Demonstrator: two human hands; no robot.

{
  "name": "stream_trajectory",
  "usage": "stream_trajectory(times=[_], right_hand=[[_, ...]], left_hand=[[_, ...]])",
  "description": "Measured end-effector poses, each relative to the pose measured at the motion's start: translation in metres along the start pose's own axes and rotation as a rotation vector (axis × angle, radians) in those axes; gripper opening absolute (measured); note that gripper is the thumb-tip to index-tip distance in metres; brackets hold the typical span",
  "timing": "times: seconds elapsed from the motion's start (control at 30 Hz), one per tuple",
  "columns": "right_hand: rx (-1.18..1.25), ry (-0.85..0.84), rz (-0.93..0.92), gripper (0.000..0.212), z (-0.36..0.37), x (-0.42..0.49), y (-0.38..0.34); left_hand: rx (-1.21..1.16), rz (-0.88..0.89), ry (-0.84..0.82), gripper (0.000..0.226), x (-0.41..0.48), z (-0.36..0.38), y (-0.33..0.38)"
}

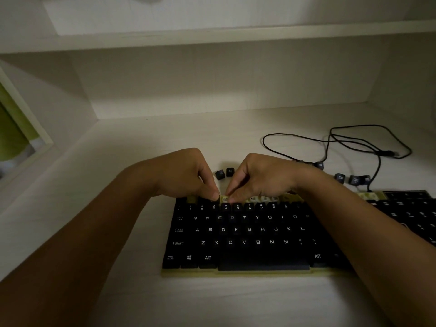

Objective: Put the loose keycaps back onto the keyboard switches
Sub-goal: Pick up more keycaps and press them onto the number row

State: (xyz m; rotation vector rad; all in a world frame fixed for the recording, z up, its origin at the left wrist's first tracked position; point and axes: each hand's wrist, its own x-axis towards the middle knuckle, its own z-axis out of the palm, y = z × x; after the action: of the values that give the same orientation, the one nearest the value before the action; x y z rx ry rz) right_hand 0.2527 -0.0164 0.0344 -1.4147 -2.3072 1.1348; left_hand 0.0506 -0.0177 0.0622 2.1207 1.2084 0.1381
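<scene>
Up top, left hand (pixel 186 175) pinches keycap (pixel 211 197) on keyboard (pixel 247 241), right hand (pixel 262 178) alongside

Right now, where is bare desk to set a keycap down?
Bare desk left of the keyboard, and the strip along its front edge. Its back edge is crowded: left hand, right hand, two loose keycaps between them, more keycaps and the looped cable to the right.

The keyboard (pixel 236 234) lies flat on the table (pixel 122 161), with black keys and white letters on a yellowish base. Its top row shows bare pale switches (pixel 263 198). Two loose keycaps (pixel 220 174), black, sit just behind it. More keycaps (pixel 354 179) lie further right.
</scene>
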Motion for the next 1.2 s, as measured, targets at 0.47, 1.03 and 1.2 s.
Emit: stream_trajectory(times=[0.47, 1.03, 1.2], right_hand=[[0.018, -0.003, 0.013, 0.017, 0.0002, 0.0, 0.0003], [0.034, -0.009, 0.04, 0.017, 0.001, -0.0015, -0.0021], [0.062, -0.017, 0.035, 0.017, 0.0012, -0.0028, -0.0019]], left_hand=[[-0.015, -0.025, 0.028, 0.004, -0.0009, 0.0031, 0.0015], [-0.082, -0.074, 0.063, 0.002, 0.0016, 0.0067, -0.0008], [-0.121, -0.047, 0.019, 0.003, 0.0019, 0.0035, -0.0061]])
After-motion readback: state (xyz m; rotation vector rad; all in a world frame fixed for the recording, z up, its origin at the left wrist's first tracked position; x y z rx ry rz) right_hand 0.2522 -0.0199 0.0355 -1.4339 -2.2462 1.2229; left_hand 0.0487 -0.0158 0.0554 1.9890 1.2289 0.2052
